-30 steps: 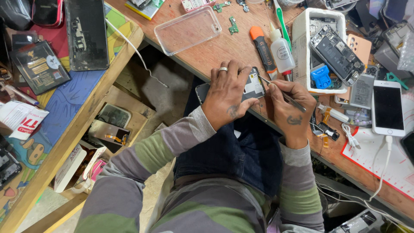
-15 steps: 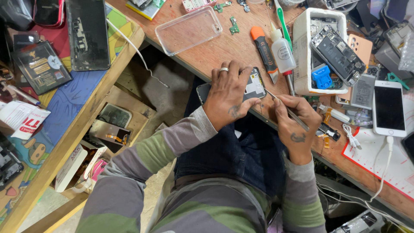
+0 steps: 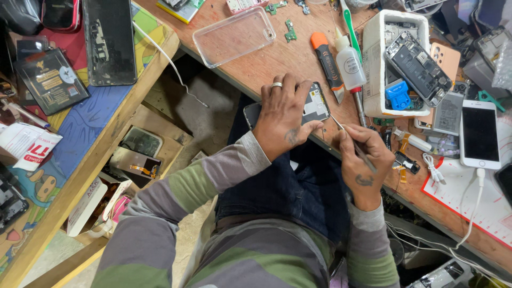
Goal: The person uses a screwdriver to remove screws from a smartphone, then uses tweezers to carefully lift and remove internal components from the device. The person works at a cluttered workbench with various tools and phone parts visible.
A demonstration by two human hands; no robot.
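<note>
Two hands work at the bench edge: your left hand presses flat on the opened phone, fingers spread, pinning it to the wooden bench; your right hand pinches tweezers, tips at the phone's lower corner. Just beyond lie an orange-tipped tool, a small glue bottle and a white foam tray, crowding the workspace.
</note>
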